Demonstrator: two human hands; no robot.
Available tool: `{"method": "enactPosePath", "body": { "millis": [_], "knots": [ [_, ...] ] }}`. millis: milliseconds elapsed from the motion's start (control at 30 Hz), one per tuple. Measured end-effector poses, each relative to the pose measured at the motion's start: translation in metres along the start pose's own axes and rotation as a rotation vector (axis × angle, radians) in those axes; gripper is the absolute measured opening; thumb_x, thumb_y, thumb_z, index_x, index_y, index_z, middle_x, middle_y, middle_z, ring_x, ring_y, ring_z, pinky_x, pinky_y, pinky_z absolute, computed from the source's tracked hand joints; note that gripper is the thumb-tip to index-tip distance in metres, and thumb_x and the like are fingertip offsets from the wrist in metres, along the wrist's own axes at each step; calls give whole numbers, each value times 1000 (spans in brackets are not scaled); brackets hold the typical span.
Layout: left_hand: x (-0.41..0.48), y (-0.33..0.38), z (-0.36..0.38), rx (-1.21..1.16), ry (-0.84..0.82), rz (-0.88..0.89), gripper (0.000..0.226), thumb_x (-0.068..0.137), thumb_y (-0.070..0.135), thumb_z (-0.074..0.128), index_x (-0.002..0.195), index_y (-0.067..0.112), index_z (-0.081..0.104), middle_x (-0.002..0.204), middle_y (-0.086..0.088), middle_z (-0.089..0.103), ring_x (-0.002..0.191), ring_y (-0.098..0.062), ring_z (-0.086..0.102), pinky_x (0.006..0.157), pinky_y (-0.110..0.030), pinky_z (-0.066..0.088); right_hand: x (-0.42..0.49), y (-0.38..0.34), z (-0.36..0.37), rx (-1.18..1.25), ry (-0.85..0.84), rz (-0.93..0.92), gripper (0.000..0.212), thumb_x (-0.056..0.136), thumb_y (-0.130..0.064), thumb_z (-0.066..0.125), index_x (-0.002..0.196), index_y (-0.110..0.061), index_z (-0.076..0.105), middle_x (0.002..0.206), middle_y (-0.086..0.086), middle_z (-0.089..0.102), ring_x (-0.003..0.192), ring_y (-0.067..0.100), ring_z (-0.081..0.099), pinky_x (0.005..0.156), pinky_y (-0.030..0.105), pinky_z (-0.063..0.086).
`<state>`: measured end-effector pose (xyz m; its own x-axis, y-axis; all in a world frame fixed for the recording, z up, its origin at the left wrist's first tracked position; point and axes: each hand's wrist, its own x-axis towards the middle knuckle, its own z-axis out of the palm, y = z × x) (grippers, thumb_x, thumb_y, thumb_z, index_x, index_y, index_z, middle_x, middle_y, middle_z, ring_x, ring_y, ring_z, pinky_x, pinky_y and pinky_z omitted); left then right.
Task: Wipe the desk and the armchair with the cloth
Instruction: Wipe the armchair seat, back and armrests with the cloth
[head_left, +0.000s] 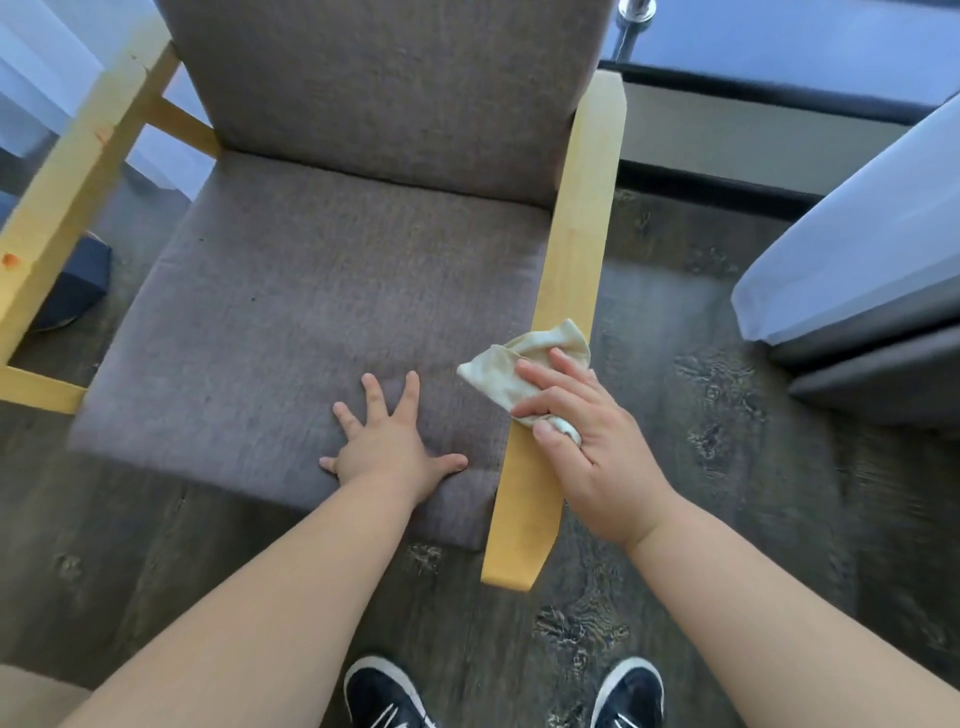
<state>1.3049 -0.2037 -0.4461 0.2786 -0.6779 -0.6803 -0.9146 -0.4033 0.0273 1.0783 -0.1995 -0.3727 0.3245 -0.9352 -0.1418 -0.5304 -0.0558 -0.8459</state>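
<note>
The armchair (291, 312) faces the near side, and its right armrest (571, 234) runs long from near to far. On that armrest the right hand (587, 452) grasps the pale cloth (498, 371), whose free corner points left over the seat. The left hand (389, 452) lies released, fingers spread flat on the seat. Fingers hide part of the cloth, and the frame cuts off the backrest (389, 78) top.

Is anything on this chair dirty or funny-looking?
Yes. The pale wooden armrest on the person's left has two orange blotches, maybe stains or knots. A few dark specks sit on the brown fabric seat cushion.
</note>
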Motion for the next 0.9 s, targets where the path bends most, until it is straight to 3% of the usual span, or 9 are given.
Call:
{"method": "enactPosePath", "body": {
  "millis": [267,433,600,667,700,767,833,900],
  "knots": [
    [-10,-27,-5,127,-14,165,127,62,90,64,152,58,-19,169,8,-27,157,-39,-11,109,-60,41,-54,-7,24,37,-1,-19,30,96,-33,47,105,-22,73,149,-15,53,153,7,23,124,47,24],
    [-16,-27,-5,161,5,176,122,66,90,60,153,57,-19,169,7,-28,157,-39,-13,110,-58,41,-84,-14,37,70,8,-12,28,94,-29,48,105,-24,73,149,-19,52,153,5,24,122,51,27],
    [-14,-24,2,184,43,162,112,75,85,54,153,56,-20,168,7,-30,157,-39,-13,108,-59,45,-94,-26,34,162,0,87,27,94,-30,47,100,-26,74,138,-23,61,149,-1,30,121,35,28],
    [-12,-23,4,190,46,149,116,73,86,58,153,55,-20,167,7,-31,157,-39,-14,109,-62,44,-91,-36,23,284,10,199,29,93,-31,47,93,-29,75,121,-22,72,132,-7,49,108,29,40],
    [-11,-23,5,195,45,142,118,72,85,61,153,55,-20,167,7,-31,157,-40,-14,109,-63,44,-87,-42,16,364,26,257,31,92,-31,46,92,-29,76,105,-19,76,109,-8,62,91,29,47],
    [-10,-21,6,202,52,133,121,71,83,64,153,55,-19,167,7,-31,157,-41,-14,106,-63,46,-75,-53,0,441,130,312,35,90,-38,43,95,-26,75,65,-14,69,59,1,57,59,26,40],
    [-8,-21,8,208,68,128,123,68,85,65,152,56,-20,168,6,-30,157,-41,-13,104,-63,48,-53,-61,-20,448,249,304,42,86,-48,40,97,-25,73,50,-9,57,45,9,49,49,25,37],
    [-7,-21,8,213,68,127,123,68,85,65,151,56,-20,168,6,-29,156,-42,-12,104,-64,48,-13,-66,-37,441,338,286,40,87,-50,39,97,-29,72,55,-2,60,44,12,51,45,27,40]
  ]
}}
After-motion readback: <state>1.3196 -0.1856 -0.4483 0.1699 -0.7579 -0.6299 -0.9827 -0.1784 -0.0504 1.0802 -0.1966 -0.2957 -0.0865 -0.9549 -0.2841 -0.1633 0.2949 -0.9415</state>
